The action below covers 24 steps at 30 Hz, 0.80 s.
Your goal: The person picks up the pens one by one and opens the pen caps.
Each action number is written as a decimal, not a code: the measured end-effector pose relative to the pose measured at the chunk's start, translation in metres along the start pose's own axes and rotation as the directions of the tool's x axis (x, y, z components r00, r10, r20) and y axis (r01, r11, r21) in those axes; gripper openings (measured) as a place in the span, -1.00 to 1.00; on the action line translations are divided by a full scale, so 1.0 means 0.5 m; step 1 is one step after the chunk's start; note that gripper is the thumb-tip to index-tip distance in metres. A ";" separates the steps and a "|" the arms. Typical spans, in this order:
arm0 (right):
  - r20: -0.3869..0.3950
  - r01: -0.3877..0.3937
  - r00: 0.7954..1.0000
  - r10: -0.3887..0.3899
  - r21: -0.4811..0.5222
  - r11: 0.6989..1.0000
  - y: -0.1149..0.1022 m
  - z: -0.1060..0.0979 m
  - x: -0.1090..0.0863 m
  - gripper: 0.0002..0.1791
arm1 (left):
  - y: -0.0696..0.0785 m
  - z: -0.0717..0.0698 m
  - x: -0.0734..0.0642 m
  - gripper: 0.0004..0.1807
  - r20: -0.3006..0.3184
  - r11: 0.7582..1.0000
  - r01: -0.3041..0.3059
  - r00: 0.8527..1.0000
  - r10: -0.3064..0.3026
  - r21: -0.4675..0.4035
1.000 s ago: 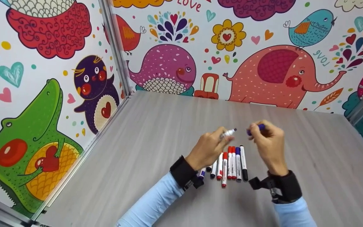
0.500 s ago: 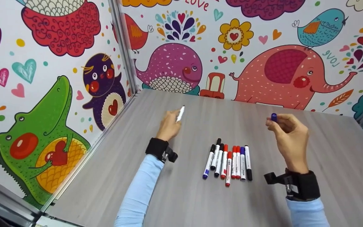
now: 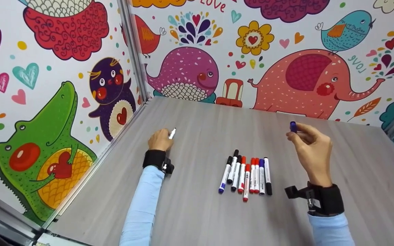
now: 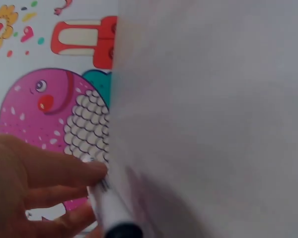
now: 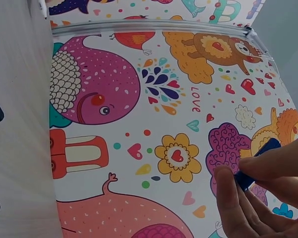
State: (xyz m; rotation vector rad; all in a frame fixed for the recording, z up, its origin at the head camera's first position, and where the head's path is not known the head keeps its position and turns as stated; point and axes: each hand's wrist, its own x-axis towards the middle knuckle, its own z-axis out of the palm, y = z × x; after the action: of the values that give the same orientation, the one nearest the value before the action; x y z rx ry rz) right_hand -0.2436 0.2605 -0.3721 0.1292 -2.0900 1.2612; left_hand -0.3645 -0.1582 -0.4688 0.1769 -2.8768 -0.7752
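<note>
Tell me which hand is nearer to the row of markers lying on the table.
Right. The right hand, pinching a blue cap, is just beyond the row of markers; the left hand, gripping an uncapped marker, is farther off.

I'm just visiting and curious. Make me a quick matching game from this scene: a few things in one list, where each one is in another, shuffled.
Things:
1. uncapped marker
2. blue cap
3. row of markers

Places:
A. lying on the table between the two hands
B. pinched in the right hand
C. held in the left hand, near the left wall

Pairs: 1-C, 2-B, 3-A
</note>
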 end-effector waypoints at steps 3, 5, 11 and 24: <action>-0.005 0.000 1.000 0.000 0.009 1.000 -0.001 0.002 0.001 -0.73 | -0.012 0.004 0.004 -0.66 -0.001 0.999 0.018 1.000 -0.018 0.029; -0.009 -0.001 1.000 0.001 0.010 1.000 -0.003 0.001 0.001 -0.73 | -0.013 0.009 0.005 -0.68 -0.003 0.999 0.003 1.000 -0.003 0.034; -0.015 -0.006 1.000 0.006 0.003 1.000 -0.002 0.002 0.000 -0.72 | -0.013 0.023 -0.004 -0.76 -0.052 1.000 -0.020 0.998 0.020 0.010; -0.022 -0.054 0.998 0.056 0.067 0.996 0.005 -0.005 0.003 -0.70 | -0.008 0.022 -0.002 -0.90 -0.022 0.999 0.012 1.000 -0.011 0.036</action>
State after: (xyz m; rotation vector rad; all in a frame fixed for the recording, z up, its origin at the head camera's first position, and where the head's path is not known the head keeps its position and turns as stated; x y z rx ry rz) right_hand -0.2445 0.2641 -0.3725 0.0863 -2.0448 1.3595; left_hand -0.3652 -0.1560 -0.4802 0.2049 -2.8726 -0.7192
